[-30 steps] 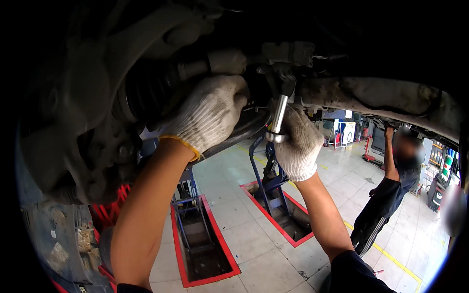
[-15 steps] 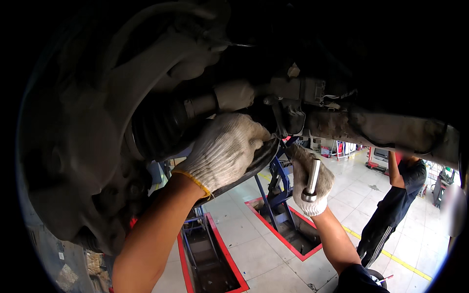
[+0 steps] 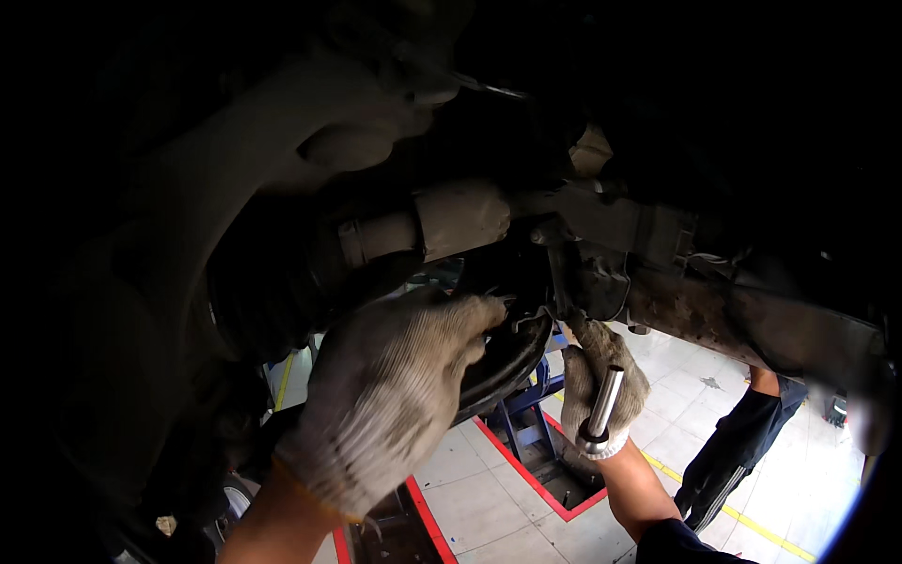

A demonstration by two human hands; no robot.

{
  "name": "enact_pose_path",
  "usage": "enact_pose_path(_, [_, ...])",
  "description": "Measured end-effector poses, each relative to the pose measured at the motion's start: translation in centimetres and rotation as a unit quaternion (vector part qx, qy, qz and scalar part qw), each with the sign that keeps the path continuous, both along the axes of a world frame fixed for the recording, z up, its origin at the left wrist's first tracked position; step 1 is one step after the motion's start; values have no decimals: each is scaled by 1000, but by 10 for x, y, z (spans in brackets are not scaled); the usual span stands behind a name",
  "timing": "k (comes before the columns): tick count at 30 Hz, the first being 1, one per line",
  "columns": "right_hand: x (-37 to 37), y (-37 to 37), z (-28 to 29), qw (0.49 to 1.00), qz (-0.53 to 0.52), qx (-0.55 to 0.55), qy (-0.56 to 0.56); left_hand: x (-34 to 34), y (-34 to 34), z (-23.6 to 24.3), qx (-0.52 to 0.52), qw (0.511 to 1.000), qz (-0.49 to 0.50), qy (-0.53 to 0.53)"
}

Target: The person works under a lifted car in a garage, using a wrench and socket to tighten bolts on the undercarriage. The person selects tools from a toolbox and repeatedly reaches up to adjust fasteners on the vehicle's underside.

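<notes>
My left hand (image 3: 381, 395), in a dirty white knit glove, has its fingers curled near a small bent metal piece (image 3: 526, 318) below the axle shaft (image 3: 460, 221); what they hold is unclear. Right of it, my right hand (image 3: 615, 390), also gloved, is closed round a chrome bar-shaped tool (image 3: 608, 399) with a round end, its fingertips reaching up under a dark vertical bracket (image 3: 561, 268). A dark curved arm (image 3: 503, 376) runs behind my left hand toward the bracket.
A large suspension casting (image 3: 225, 160) fills the shadowed upper left. A rusty beam (image 3: 695, 310) crosses at right. Below are a tiled floor (image 3: 470, 508), red-edged pits (image 3: 564, 489) and a blue lift frame (image 3: 521, 423). Another person (image 3: 742, 442) in dark clothing stands at lower right.
The view has shifted, so the undercarriage sits lower in the picture. My right hand with the chrome tool has dropped from the bracket area, and my left hand has moved down below the shaft.
</notes>
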State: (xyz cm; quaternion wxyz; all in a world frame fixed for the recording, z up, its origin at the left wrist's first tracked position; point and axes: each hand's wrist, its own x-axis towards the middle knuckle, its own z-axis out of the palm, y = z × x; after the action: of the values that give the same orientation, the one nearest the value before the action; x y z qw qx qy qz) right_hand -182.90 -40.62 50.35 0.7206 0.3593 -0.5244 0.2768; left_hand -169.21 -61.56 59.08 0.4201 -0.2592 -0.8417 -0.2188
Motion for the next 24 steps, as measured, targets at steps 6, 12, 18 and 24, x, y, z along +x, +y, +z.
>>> enact_pose_path(6, [10, 8, -3, 992, -61, 55, -91, -8, 6, 0, -44, 998, 29, -20])
enact_pose_path(12, [28, 2, 5, 967, -21, 168, -191, 16, -4, -4, -15, 1000, 21, -9])
enact_pose_path(18, [15, 12, -1, 988, 25, 83, -130, -5, 15, 11, 13, 995, -17, -95])
enact_pose_path(24, [19, 6, 2, 989, -62, 63, -119, -19, 9, 11, -29, 998, -14, -50])
